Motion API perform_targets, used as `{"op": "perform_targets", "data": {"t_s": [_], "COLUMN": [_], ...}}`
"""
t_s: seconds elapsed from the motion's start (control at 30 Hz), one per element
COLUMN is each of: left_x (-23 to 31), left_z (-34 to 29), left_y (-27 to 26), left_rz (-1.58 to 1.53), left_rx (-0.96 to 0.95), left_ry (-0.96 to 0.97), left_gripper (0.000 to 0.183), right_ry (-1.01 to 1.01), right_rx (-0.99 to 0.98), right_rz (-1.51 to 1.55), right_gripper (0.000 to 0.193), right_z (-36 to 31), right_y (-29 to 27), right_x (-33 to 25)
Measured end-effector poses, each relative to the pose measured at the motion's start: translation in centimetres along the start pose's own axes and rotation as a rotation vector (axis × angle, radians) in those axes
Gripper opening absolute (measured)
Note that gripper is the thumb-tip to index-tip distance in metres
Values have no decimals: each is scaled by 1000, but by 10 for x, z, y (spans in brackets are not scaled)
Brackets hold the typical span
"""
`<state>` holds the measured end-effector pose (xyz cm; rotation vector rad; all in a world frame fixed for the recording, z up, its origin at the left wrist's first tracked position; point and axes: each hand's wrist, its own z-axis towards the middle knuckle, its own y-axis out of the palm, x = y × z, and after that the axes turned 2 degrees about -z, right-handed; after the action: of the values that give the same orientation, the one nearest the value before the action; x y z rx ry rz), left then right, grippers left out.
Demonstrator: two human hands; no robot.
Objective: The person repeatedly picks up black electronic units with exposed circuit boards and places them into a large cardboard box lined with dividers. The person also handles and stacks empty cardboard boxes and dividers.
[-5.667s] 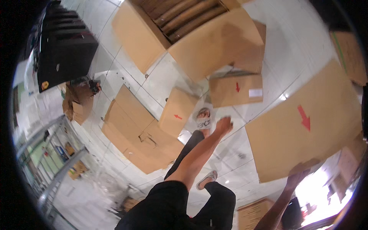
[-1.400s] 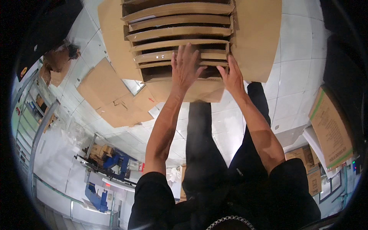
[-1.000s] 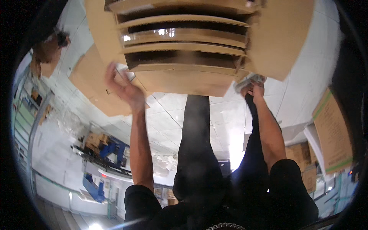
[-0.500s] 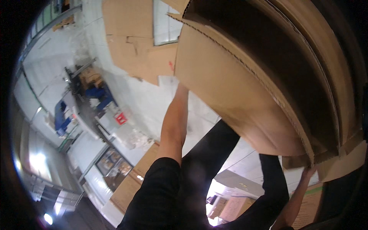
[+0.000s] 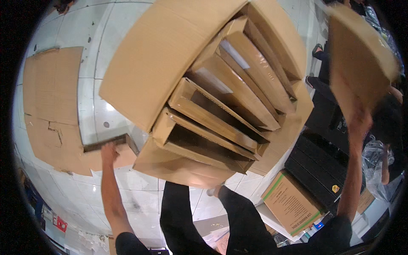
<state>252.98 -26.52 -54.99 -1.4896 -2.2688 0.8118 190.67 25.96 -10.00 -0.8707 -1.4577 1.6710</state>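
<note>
A large carton [image 5: 144,63] stands in front of me with its flaps spread. Several narrow cardboard boxes [image 5: 242,102] are packed side by side inside it; some have open tops, others show clear tape. My right hand [image 5: 360,124] is raised to the right of the carton, gripping the lower end of a blurred cardboard piece [image 5: 361,59]. Left of the carton, my left hand [image 5: 109,154] has its fingers curled in, with nothing visible in them. It appears over the edge of a cut cardboard sheet [image 5: 51,102] on the floor; whether it touches the sheet I cannot tell.
White tiles [image 5: 136,199] cover the floor. At the right are black stacked cases [image 5: 318,163], a brown box with green tape [image 5: 292,202] and crumpled clear plastic [image 5: 378,165]. Another person's feet [image 5: 312,80] show at the upper right.
The view has swung. Both hands were at the tilted carton's lower edges; now they are off it, and its packed boxes show. My right hand has risen with a cardboard piece.
</note>
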Motion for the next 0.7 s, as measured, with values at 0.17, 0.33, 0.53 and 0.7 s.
{"op": "perform_targets", "data": {"t_s": [0.17, 0.33, 0.53, 0.7], "left_x": [17, -9, 116, 276], "left_z": [-145, -267, -278, -223], "left_y": [-64, -154, -434, -604], "left_rz": [-346, -1044, -575, -121], "left_rx": [479, 789, 1101, 1065], "left_ry": [-71, -682, -125, 571], "left_gripper": [20, 28, 22, 47], "right_ry": [-234, -271, -506, -588], "right_rx": [-398, -699, -689, -511], "right_rz": [117, 395, 381, 539], "right_gripper": [36, 31, 32, 46], "right_z": [32, 58, 53, 47], "right_y": [92, 83, 160, 144], "right_x": [-63, -125, -168, -181]}}
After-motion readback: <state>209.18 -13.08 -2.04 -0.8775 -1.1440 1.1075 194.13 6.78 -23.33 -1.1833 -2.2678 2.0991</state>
